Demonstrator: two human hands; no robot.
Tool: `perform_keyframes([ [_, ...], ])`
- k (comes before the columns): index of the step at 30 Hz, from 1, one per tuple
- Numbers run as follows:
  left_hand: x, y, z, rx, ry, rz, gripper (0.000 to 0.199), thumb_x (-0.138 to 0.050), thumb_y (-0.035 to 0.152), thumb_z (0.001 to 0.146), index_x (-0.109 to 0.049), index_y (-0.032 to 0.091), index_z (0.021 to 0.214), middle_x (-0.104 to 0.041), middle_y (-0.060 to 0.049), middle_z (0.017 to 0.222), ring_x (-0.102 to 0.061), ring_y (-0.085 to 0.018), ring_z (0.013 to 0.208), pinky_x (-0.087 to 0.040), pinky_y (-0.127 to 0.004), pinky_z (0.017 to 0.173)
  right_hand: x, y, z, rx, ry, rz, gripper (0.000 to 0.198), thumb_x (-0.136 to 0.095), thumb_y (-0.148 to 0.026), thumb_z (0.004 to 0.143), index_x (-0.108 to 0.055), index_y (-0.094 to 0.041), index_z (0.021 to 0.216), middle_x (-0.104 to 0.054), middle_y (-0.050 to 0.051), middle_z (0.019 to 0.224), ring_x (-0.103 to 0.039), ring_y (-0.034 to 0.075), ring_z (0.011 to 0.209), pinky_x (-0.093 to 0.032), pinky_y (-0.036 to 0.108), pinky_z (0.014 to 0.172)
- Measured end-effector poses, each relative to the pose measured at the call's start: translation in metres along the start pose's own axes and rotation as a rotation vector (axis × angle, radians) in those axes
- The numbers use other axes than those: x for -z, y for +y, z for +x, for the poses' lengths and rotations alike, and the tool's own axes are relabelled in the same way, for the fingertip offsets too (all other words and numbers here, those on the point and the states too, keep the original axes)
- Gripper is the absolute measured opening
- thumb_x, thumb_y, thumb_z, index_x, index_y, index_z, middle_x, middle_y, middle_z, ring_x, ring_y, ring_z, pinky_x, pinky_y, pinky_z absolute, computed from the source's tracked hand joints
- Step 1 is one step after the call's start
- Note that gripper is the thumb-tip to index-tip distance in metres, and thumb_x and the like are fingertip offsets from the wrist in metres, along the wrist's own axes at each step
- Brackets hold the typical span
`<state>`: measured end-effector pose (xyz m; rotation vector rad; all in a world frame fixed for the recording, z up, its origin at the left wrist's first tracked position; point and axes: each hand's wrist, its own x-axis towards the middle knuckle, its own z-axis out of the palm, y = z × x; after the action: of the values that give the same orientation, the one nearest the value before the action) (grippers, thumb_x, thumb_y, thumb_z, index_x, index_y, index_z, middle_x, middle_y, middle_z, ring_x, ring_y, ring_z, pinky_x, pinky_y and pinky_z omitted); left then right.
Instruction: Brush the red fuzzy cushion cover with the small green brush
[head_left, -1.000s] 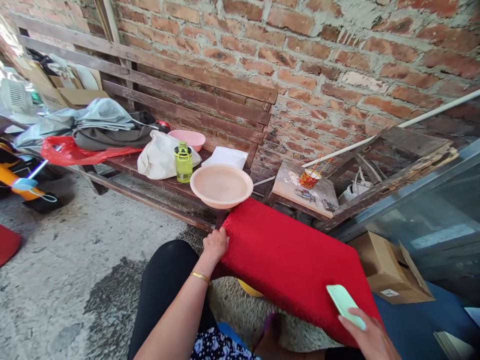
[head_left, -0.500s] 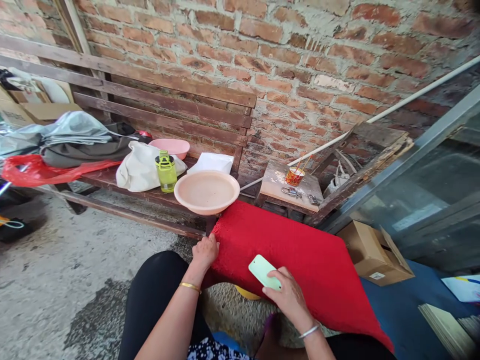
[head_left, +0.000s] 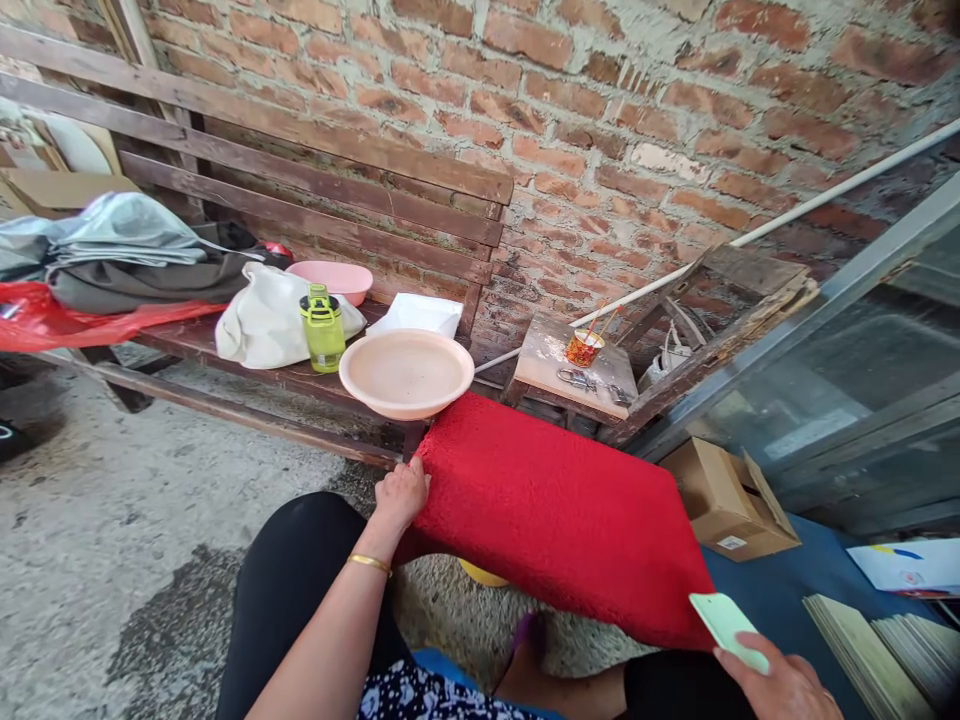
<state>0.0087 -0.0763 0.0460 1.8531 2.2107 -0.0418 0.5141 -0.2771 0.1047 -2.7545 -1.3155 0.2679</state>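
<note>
**Two hands at a red mat, one gripping its corner, one holding a green brush**

I look down from the head camera at my lap and a concrete floor. My left hand (head_left: 401,492) is closed on the near left corner of a red mat (head_left: 555,510), fingers curled over the edge. The mat stretches flat from that corner toward the lower right, its far edge just beside a wooden bench (head_left: 300,370).

My right hand (head_left: 780,685) sits at the bottom right of the view, partly cut off by the frame. Its fingers are wrapped around a pale green brush (head_left: 726,628), which lies at the mat's near right corner. I cannot tell whether the brush touches the mat.

On the bench, a peach-coloured basin (head_left: 406,372) stands just above the mat's far left corner. Beside it are a green bottle (head_left: 322,328), a white bag (head_left: 259,322) and a pink bowl (head_left: 334,282). A cardboard box (head_left: 731,500) rests to the right of the mat, below a brick wall (head_left: 600,120).
</note>
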Motion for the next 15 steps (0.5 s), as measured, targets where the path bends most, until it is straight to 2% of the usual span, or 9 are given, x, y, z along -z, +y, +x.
perform_keyframes([
  [2, 0.000, 0.000, 0.000, 0.002, -0.006, 0.009, 0.037, -0.038, 0.037, 0.097, -0.054, 0.013, 0.121, -0.065, -0.020, 0.111, -0.067, -0.032, 0.105, -0.050, -0.043, 0.085, -0.002, -0.018, -0.007, 0.057, 0.008, 0.051, 0.056, -0.046, -0.066, 0.072, -0.069, -0.029, 0.106, -0.063, 0.010, 0.087, -0.066, 0.030, 0.081, -0.050, 0.045, 0.081],
  [5, 0.001, 0.001, 0.001, 0.007, -0.017, 0.024, 0.037, -0.038, 0.037, 0.097, -0.054, 0.012, 0.120, -0.065, -0.020, 0.111, -0.067, -0.031, 0.106, -0.050, -0.041, 0.086, -0.018, -0.069, -0.020, 0.221, -0.025, 0.222, 0.046, -0.054, -0.062, 0.069, -0.071, -0.029, 0.096, -0.063, 0.007, 0.098, -0.065, 0.027, 0.092, -0.049, 0.038, 0.083],
  [9, -0.002, 0.001, 0.003, -0.002, -0.022, 0.038, 0.038, -0.037, 0.037, 0.098, -0.053, 0.011, 0.119, -0.065, -0.020, 0.111, -0.067, -0.032, 0.105, -0.050, -0.042, 0.085, -0.041, -0.130, -0.034, 0.369, -0.203, 0.358, 0.040, -0.060, -0.054, 0.068, -0.070, -0.029, 0.096, -0.061, 0.002, 0.097, -0.063, 0.020, 0.082, -0.049, 0.032, 0.076],
  [12, -0.004, 0.000, 0.006, -0.006, -0.048, 0.046, 0.039, -0.036, 0.038, 0.098, -0.053, 0.012, 0.121, -0.065, -0.019, 0.113, -0.067, -0.032, 0.105, -0.050, -0.042, 0.085, -0.049, -0.135, -0.035, 0.386, -0.256, 0.359, 0.037, -0.059, -0.048, 0.067, -0.070, -0.028, 0.096, -0.061, 0.002, 0.097, -0.064, 0.020, 0.084, -0.049, 0.031, 0.077],
  [15, -0.003, -0.001, 0.006, -0.002, -0.066, 0.041, 0.040, -0.035, 0.039, 0.098, -0.052, 0.012, 0.122, -0.064, -0.019, 0.114, -0.066, -0.031, 0.107, -0.050, -0.042, 0.086, -0.046, -0.100, -0.026, 0.301, -0.213, 0.294, 0.040, -0.061, -0.048, 0.064, -0.071, -0.030, 0.098, -0.064, 0.005, 0.103, -0.063, 0.027, 0.103, -0.049, 0.036, 0.089],
])
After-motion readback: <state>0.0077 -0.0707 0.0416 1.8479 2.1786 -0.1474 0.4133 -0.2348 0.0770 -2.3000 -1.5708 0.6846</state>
